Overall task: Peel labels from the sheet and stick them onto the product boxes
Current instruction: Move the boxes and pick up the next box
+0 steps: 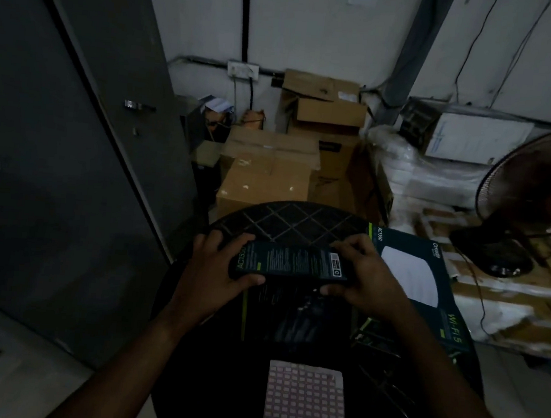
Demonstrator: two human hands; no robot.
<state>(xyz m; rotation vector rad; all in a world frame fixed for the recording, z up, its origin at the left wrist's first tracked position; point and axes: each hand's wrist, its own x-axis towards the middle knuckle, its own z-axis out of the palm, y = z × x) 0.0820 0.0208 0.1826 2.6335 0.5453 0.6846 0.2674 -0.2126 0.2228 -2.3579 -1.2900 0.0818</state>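
I hold a dark product box (291, 263) marked AC1350 above a round black table (286, 218), its printed side face turned up toward me. My left hand (215, 272) grips its left end, thumb on the near edge. My right hand (366, 278) grips the right end the same way. A second product box (427, 288), dark with a white round device pictured, lies flat on the table's right side. Near the table's front edge lies a sheet (306, 400) of several small pale pink labels in a grid. A small barcode sticker shows on the held box.
Brown cardboard cartons (267, 174) are stacked beyond the table against the wall. A dark standing fan (534, 205) is at the right, with wrapped white goods (437, 176) beside it. A grey door (55, 156) fills the left. The room is dim.
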